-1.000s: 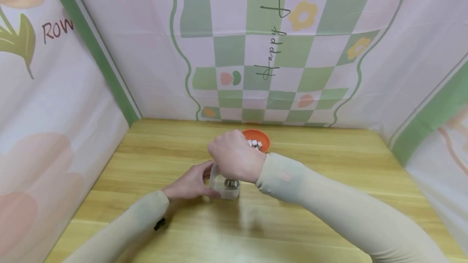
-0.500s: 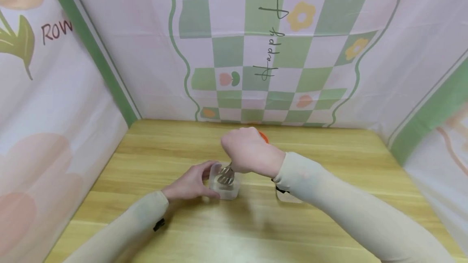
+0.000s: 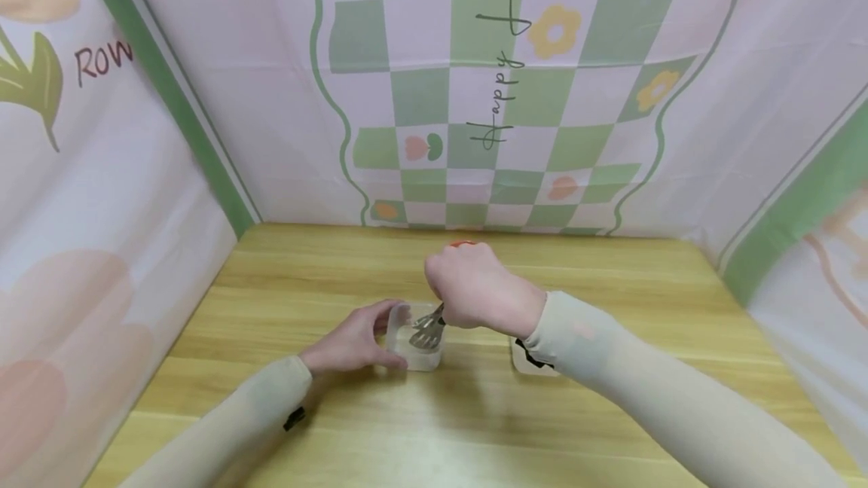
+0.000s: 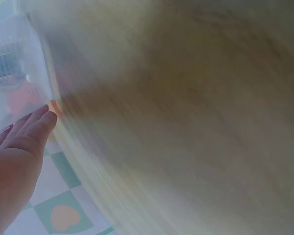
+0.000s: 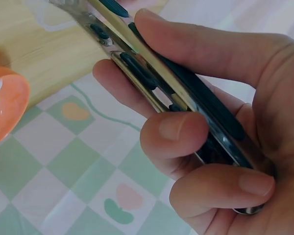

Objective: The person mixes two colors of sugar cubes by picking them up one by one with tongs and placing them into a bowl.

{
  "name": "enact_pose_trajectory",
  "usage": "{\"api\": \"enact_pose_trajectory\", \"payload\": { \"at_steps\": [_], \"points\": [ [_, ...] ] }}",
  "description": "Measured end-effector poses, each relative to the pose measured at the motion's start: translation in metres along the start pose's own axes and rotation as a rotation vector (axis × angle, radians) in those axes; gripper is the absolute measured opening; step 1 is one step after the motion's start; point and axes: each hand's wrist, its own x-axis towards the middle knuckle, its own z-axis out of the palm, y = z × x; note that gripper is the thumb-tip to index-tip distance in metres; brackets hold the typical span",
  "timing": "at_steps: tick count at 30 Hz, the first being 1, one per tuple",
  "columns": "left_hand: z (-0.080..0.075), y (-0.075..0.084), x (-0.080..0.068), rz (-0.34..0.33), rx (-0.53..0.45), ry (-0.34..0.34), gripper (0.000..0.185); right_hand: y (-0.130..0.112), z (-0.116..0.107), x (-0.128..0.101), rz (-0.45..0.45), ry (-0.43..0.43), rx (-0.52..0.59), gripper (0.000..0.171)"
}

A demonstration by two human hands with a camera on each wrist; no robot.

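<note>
Two hands at work over a wooden table, fabric backdrop on three sides. Left to right:

Left hand rests on the tabletop with fingers curved round the left side of a small clear plastic container, touching its wall and steadying it. In the left wrist view the fingers lie fairly straight against the translucent wall (view heavily blurred, little else legible).

Container stands upright near the table's middle. Metal tongs dip their slotted tips into its open top; contents cannot be made out.

Right hand hovers just above and right of the container, clamped on the tongs. Right wrist view: thumb along one side and three fingers curled over the steel arms with dark grip inserts, squeezing them close together.

Orange bowl holding small white pieces sits behind the right hand, mostly hidden from the head camera; only a sliver of rim shows.

Clear flat lid-like piece lies on the table under the right forearm.
</note>
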Motion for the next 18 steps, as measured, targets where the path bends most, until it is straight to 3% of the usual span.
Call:
{"api": "enact_pose_trajectory", "payload": {
  "at_steps": [6, 18],
  "points": [
    [0.000, 0.001, 0.000, 0.020, 0.006, -0.004, 0.092, 0.000, 0.006, -0.002, -0.016, 0.014, -0.001, 0.032],
    [0.000, 0.001, 0.000, 0.008, -0.002, 0.000, 0.093, 0.015, 0.019, -0.011, -0.003, 0.049, 0.156, 0.037]
  ]
}}
